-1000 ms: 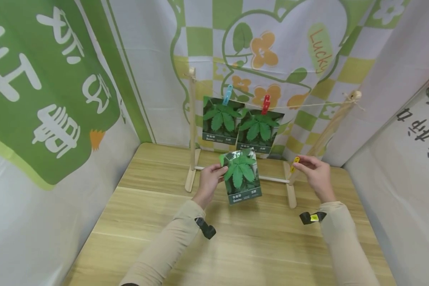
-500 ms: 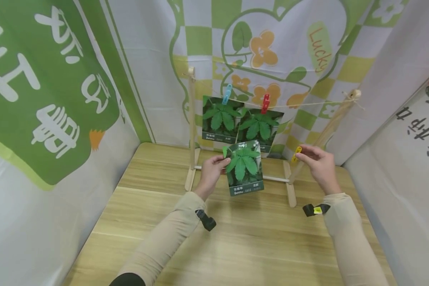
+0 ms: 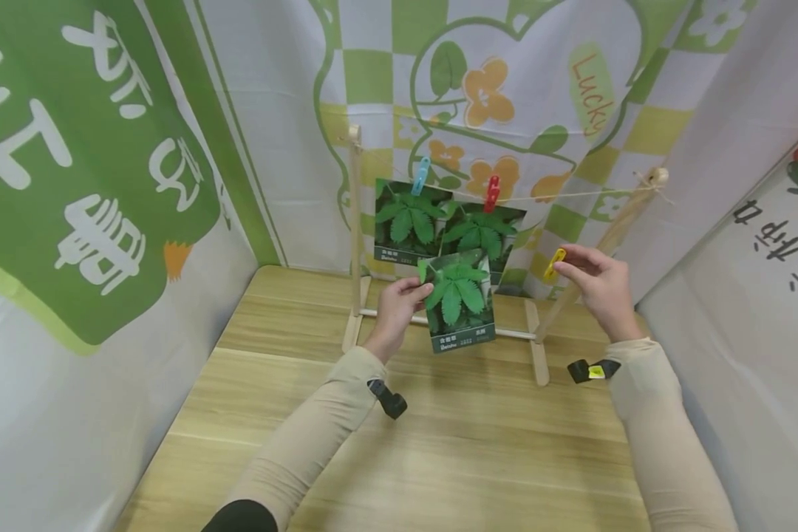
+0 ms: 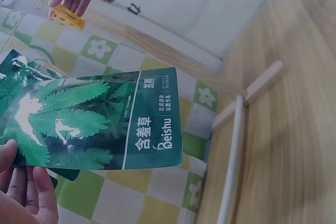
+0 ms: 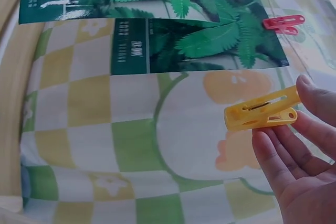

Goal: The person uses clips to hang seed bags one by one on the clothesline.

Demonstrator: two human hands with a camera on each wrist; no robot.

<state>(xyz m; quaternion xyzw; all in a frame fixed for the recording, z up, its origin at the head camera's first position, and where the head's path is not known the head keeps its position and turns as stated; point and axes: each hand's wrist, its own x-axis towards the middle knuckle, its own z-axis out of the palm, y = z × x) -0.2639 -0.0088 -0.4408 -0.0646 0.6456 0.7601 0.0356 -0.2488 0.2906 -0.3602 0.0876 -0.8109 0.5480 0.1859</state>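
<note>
My left hand (image 3: 399, 310) pinches the left edge of a green seed packet (image 3: 462, 303) with a leaf picture, held up in front of the rack. In the left wrist view the packet (image 4: 100, 121) lies across the thumb and fingers. A yellow clothespin (image 3: 555, 264) is pinched between thumb and fingers of my right hand (image 3: 598, 284), to the right of the packet. Two like packets hang from a string: one (image 3: 408, 222) under a blue clothespin (image 3: 421, 176), the other (image 3: 485, 225) under a red clothespin (image 3: 491, 193). The held packet overlaps the lower part of the red-clipped one.
The string (image 3: 572, 195) runs between two wooden posts, a left post (image 3: 355, 222) and a leaning right post (image 3: 612, 240). A white rod (image 3: 515, 334) joins their feet on the wooden table (image 3: 479, 443). A checked cloth (image 3: 366, 81) hangs close behind.
Both hands have risen toward the string, the left with the seed packet and the right with the yellow clothespin. The packet has also shifted slightly right. The hanging packets stay put.
</note>
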